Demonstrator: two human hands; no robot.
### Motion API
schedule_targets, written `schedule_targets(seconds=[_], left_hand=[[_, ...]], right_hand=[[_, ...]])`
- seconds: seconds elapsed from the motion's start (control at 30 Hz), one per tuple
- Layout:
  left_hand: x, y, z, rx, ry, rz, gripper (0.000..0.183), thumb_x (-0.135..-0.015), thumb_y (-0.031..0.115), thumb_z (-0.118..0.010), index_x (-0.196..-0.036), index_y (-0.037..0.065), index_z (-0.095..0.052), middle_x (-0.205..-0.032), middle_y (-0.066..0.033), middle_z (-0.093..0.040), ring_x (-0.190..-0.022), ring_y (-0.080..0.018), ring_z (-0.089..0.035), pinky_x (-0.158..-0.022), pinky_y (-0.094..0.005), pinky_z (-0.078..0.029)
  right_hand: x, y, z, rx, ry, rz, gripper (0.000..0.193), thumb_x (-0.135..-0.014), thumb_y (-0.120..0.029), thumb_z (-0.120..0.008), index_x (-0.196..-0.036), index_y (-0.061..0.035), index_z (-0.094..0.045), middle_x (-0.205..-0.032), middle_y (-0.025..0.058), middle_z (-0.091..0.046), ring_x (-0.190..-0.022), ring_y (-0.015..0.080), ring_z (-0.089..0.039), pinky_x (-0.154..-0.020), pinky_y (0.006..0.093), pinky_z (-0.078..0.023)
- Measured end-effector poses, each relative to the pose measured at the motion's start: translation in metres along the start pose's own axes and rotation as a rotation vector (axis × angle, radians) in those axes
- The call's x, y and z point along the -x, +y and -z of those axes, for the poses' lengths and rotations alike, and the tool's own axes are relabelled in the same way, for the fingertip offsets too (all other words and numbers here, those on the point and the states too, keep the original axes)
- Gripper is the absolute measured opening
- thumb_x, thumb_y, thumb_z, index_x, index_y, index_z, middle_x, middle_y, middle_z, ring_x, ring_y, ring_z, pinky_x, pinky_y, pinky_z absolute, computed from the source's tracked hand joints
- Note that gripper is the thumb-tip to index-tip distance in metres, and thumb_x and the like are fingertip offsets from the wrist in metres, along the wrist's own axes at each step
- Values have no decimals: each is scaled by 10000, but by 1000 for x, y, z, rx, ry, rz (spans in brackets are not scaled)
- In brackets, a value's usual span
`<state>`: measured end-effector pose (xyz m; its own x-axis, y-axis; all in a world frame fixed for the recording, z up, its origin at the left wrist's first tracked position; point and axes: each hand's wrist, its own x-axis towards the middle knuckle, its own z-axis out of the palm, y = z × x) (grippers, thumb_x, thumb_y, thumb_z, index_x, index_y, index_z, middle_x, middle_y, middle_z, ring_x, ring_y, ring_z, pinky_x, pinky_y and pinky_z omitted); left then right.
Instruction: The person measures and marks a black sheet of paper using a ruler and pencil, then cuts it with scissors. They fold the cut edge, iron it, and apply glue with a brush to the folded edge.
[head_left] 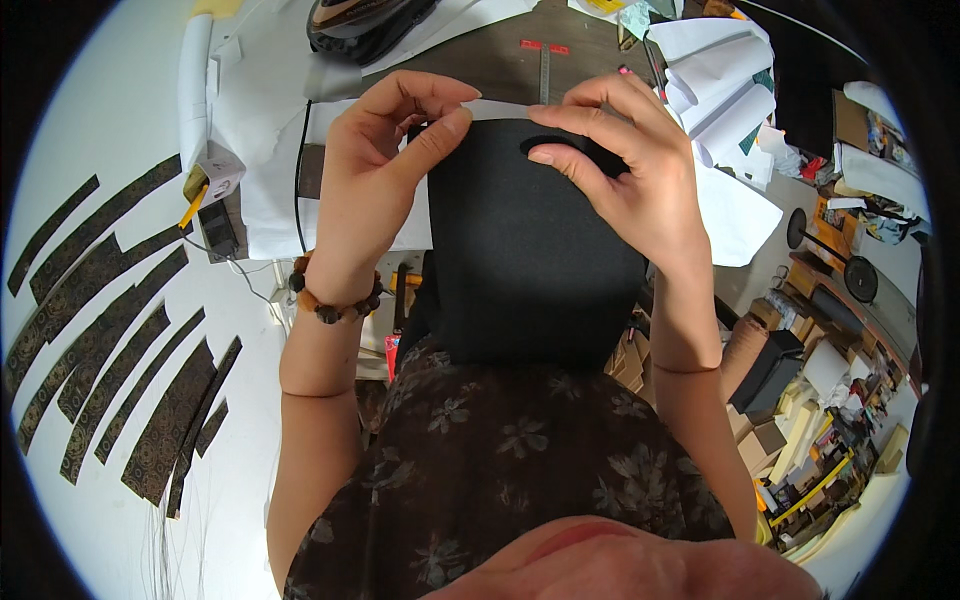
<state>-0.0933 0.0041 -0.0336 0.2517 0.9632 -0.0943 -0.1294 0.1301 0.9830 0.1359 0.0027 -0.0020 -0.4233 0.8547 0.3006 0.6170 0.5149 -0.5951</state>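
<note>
A smooth black cloth [535,225] lies across my lap and rises to the table's front edge, between my hands. My left hand [385,140], with a beaded bracelet [325,312] at its wrist, has thumb and forefinger brought close together on the cloth's upper left edge. At the upper right edge my right hand [635,160] has its fingers curled, the thumb over the cloth and the forefinger along its top. Part of the cloth between the right thumb and forefinger looks dark and folded. The tips of my other fingers are partly hidden.
White paper sheets [720,215] cover much of the dark table [500,70]. A T-shaped ruler [545,65] and a black rounded object [365,25] lie farther back. Dark patterned strips [165,420] hang at the left. Boxes and clutter [790,400] fill the right side.
</note>
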Motion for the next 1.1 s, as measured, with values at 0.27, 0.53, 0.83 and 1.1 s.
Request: schedule_targets(seconds=[0.27, 0.53, 0.83, 1.1], left_hand=[[-5, 10, -9, -710, -68, -504, 395, -739, 86, -805, -1120, 104, -705, -1064, -59, -643, -1017, -184, -581, -868, -284, -476], [-9, 12, -7, -780, -107, -485, 283, -722, 58, -799, -998, 94, -748, -927, -45, -628, -909, -207, -563, -778, -302, -466], [-5, 5, 8, -381, -64, -263, 232, -827, 17, -697, -1048, 74, -733, -816, -12, -648, -826, -123, -584, -836, -257, -453], [-5, 2, 6, -222, 1, -197, 180, -846, 28, -675, -1024, 30, -702, -815, 7, -638, -831, -85, -573, -845, -253, -445]], right_hand=[[-1, 3, 3, -73, -24, -13, 259, -739, -141, -805, -979, -75, -735, -878, 69, -614, -806, 251, -616, -694, 349, -501], [0, 3, 4, -78, -66, -34, 270, -748, -148, -802, -997, -65, -737, -881, 69, -601, -800, 233, -616, -674, 335, -506], [-3, -4, 3, 10, -26, -5, 319, -704, -121, -814, -1011, -76, -738, -961, 53, -603, -912, 234, -593, -793, 342, -483], [-5, -5, -17, 60, 113, 178, 271, -686, -131, -813, -938, -84, -726, -939, 34, -630, -878, 235, -608, -817, 345, -467]])
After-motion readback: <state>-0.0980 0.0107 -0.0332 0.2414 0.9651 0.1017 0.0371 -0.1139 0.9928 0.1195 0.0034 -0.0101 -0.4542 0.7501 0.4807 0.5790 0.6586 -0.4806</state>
